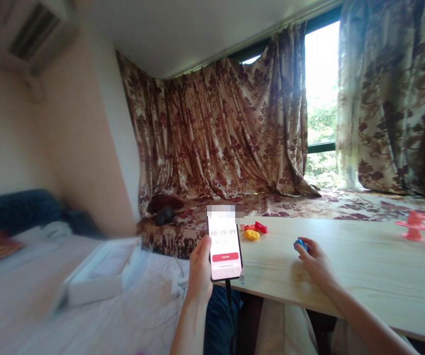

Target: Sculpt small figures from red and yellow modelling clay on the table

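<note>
A smartphone [225,246] stands upright in my left hand [200,264], its lit screen facing me with a timer reading 00:15:09 and a red button. My right hand [312,255] rests over the wooden table [364,266], fingers closed around a small blue lump [300,244] that looks like modelling clay. Just right of the phone, a yellow lump [252,235] and a red lump [261,227] lie on the tabletop. A pink-red figure with arm-like projections [414,226] stands at the table's far right.
On the left, an open white box [97,281] lies on a bed [138,315] with pale bedding. A cable hangs below the phone. Behind the table runs a ledge with flowered cloth [331,204], under patterned curtains [220,133]. My legs are beneath the table's near edge.
</note>
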